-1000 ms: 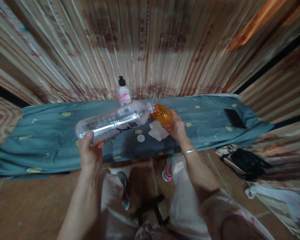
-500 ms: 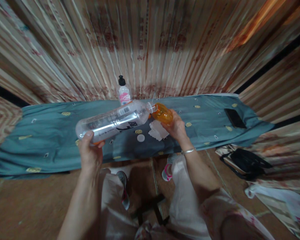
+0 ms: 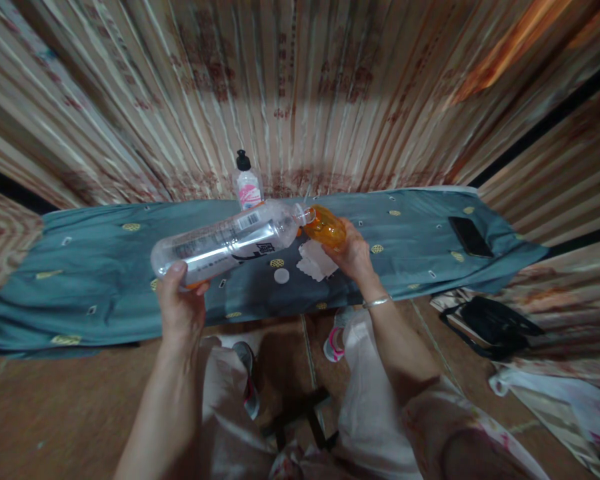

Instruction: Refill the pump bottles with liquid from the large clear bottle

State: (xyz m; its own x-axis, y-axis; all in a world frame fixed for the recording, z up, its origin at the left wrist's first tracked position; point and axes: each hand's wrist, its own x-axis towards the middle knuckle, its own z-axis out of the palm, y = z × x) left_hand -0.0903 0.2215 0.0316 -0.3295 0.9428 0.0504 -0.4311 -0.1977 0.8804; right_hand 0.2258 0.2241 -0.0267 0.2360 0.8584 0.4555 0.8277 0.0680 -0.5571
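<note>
Head view, left hand (image 3: 180, 303) wrapped around base of clear plastic bottle (image 3: 225, 243) tipped on its side above the teal cloth (image 3: 80, 280), mouth against small orange bottle (image 3: 326, 228) clasped by right hand (image 3: 353, 257) fingers, pink-labelled bottle (image 3: 247, 185) behind, phone (image 3: 470, 237) far right

The right hand (image 3: 353, 257) hides the base of the orange bottle (image 3: 326, 227); print on the clear plastic bottle (image 3: 225, 243) is too blurred to read. A white bag (image 3: 545, 398) runs off the right edge.
</note>
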